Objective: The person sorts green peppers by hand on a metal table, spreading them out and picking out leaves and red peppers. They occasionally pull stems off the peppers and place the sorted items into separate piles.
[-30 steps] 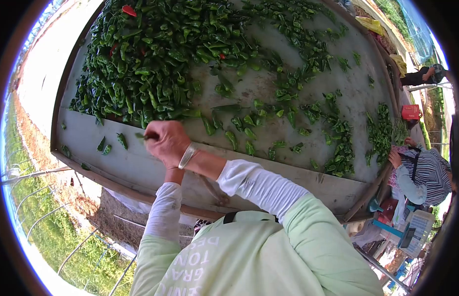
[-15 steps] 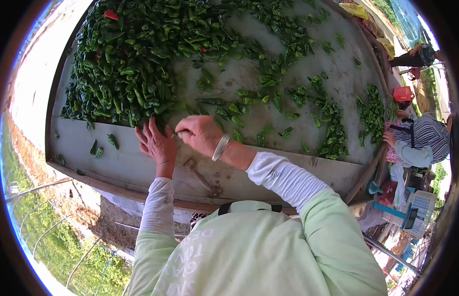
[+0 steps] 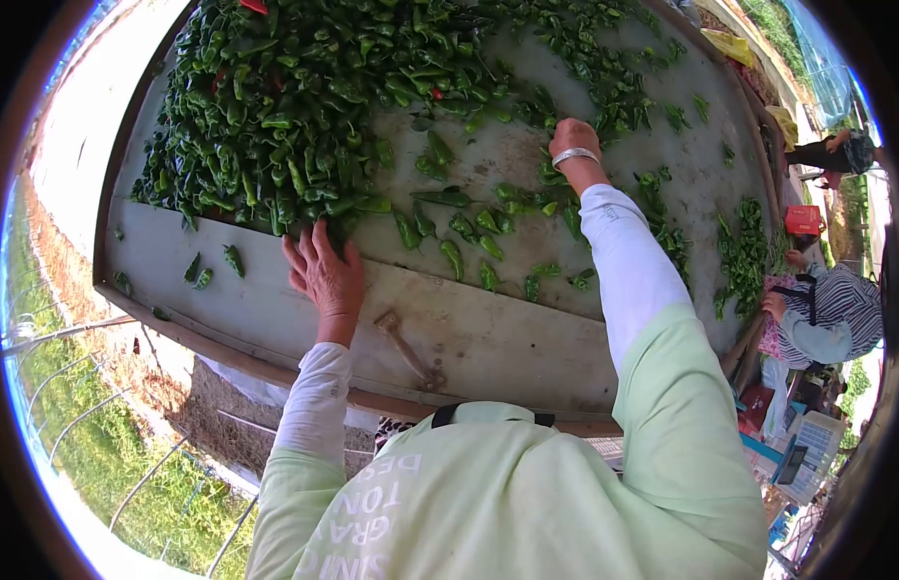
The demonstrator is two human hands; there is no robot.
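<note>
A large heap of green peppers (image 3: 285, 126) covers the left of a metal-topped table (image 3: 488, 319). At its near edge rests my left hand (image 3: 326, 280), fingers spread, the tips touching the lowest peppers. My right hand (image 3: 573, 143), with a silver bracelet (image 3: 575, 156) at the wrist, is farther out over the table beside a strip of smaller peppers (image 3: 604, 87). Its fingers are curled closed and what they hold, if anything, is hidden. Between the hands lie several loose green peppers (image 3: 451, 259).
A red pepper (image 3: 254, 6) shows at the heap's far edge. Another green pile (image 3: 744, 256) lies at the right, beside a person in a striped top (image 3: 851, 314). A rusty handle (image 3: 403, 346) is fixed near the front. A digital scale (image 3: 790, 464) stands beyond the table's right corner.
My right hand has swung away from beside the left hand, out to the right and farther across the table. My left hand stays at the heap's edge. The view has shifted slightly.
</note>
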